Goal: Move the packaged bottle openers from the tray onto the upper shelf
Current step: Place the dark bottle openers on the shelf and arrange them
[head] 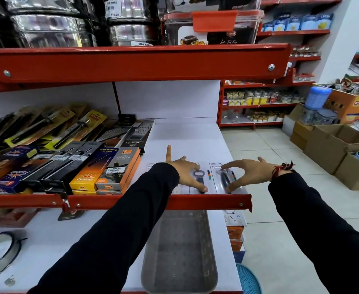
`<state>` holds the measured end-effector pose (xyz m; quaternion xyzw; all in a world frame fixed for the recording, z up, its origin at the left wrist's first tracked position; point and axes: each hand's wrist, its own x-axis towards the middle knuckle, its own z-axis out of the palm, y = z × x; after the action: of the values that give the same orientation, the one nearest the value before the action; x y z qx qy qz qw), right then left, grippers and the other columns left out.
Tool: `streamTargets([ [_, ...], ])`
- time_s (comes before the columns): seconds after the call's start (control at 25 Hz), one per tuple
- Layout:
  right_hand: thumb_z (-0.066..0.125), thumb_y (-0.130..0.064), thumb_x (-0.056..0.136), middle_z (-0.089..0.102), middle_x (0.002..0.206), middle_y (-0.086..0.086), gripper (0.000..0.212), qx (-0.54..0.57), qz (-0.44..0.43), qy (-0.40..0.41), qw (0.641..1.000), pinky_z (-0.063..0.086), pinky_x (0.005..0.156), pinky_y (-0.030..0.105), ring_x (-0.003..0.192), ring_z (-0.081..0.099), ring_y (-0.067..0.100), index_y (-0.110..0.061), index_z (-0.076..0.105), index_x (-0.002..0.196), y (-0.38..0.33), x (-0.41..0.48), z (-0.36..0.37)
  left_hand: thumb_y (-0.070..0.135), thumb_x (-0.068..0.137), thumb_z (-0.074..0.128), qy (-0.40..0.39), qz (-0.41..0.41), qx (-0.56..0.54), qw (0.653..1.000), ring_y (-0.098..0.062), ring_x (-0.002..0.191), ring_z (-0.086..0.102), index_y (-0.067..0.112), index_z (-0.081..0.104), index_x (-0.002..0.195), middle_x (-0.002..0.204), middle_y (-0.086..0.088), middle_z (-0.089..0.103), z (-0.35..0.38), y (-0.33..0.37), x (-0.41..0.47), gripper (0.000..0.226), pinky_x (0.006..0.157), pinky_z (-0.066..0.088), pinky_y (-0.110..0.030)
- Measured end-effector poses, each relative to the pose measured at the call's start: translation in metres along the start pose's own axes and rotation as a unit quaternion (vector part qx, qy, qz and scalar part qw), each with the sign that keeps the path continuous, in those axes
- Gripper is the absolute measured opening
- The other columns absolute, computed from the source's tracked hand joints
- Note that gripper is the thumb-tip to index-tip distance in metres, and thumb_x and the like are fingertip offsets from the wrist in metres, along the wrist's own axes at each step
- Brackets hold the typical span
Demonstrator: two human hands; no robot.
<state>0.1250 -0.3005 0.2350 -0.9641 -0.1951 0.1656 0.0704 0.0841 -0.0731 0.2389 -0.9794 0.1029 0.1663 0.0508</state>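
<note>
The packaged bottle openers (213,179) lay flat in a row at the front right of the upper shelf (191,141), their near ends touching its red front lip (153,201). At least two clear blister cards showed, each with a metal-headed opener and dark handle; a further card to the left was mostly hidden under a sleeve. The left hand (185,171) rested spread open on the left card, fingers splayed, thumb tip at the card's near end and one finger pointing away across the white shelf. The right hand (246,171) was likewise open, palm arched over the right card, with fingertips touching the packaging and nothing gripped. A red and black thread bracelet (282,168) circled the right wrist. Below, on the lower white shelf, the grey translucent tray (178,251) sat with no packages visible in it. Boxed lighters (115,168) were stacked just left of the cards.
</note>
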Motion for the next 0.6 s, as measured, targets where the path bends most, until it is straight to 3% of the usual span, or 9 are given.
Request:
streamTargets([
  [0.6, 0.065, -0.08, 0.064, 0.045, 0.153, -0.007, 0.09, -0.015, -0.002, 0.058, 0.998, -0.003, 0.117, 0.064, 0.145, 0.034, 0.025, -0.044, 0.04, 0.143, -0.008, 0.005, 0.015, 0.085, 0.079, 0.042, -0.002, -0.002, 0.021, 1.0, -0.026, 0.157, -0.001, 0.034, 0.026, 0.156, 0.166, 0.003, 0.024, 0.0, -0.001, -0.001, 0.094, 0.103, -0.032, -0.068],
])
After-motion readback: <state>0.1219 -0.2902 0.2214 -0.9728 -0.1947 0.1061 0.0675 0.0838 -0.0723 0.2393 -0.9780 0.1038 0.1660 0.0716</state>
